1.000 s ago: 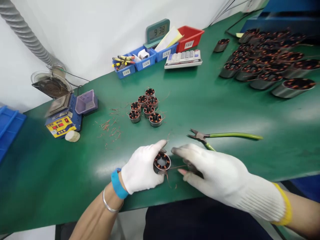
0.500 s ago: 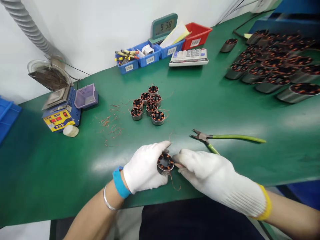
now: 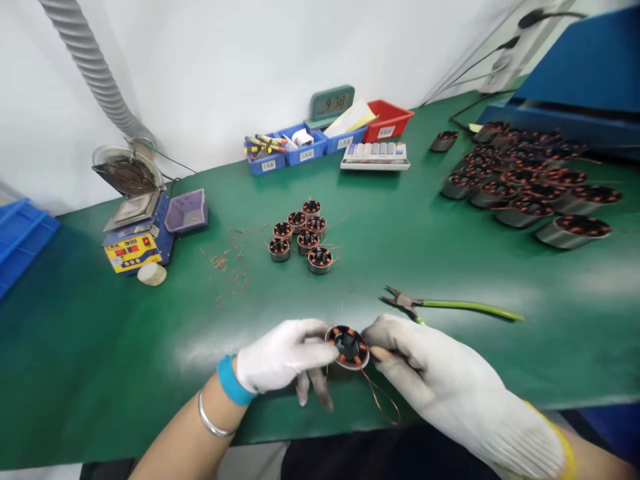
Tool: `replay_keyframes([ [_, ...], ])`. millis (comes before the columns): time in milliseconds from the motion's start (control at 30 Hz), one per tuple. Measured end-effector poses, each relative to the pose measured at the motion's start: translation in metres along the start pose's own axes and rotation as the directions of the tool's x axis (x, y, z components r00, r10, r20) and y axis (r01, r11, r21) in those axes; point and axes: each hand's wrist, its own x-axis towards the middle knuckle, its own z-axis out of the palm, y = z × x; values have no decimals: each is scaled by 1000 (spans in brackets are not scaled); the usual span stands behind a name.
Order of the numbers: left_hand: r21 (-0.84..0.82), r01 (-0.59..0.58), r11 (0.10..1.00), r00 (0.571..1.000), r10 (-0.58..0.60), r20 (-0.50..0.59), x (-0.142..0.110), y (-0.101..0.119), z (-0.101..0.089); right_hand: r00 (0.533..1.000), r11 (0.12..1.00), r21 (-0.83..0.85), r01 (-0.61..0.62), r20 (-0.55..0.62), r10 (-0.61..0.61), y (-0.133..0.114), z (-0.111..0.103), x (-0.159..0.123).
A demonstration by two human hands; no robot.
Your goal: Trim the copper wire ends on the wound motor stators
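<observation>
Although it looks compact, wound ring [image 3: 361, 346]: between left hand [image 3: 280, 357] and right hand [image 3: 435, 373], tilted, close to the near edge of the green bench [image 3: 165, 380]
Left hand: fingers against the ring's left rim, lower ones hanging loose, can't tell if it clamps
Right hand: thumb and finger pinching the ring's right side, can't tell if a lead is caught too
Metal shell [image 3: 352, 367]: probably stiff, some weight for its size, maybe slick, best hold is opposite sides of it
Copper windings [image 3: 343, 359]: likely easy to nick, keep pressure off
Wire leads [image 3: 371, 384]: thin, bendy, dangling on the near side, don't lift by these
</observation>
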Motion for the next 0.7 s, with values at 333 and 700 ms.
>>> replay_keyframes([
  [333, 382, -184, 906, 879, 325, -348, -1, -24, 27, 896, 866, 324, -381, 360, 260, -11, -4, -4],
  [700, 801, -465, 378, 733, 672, 108, -2, -30, 35, 799, 504, 636, -585, 559, 222, -6, -4, -6],
])
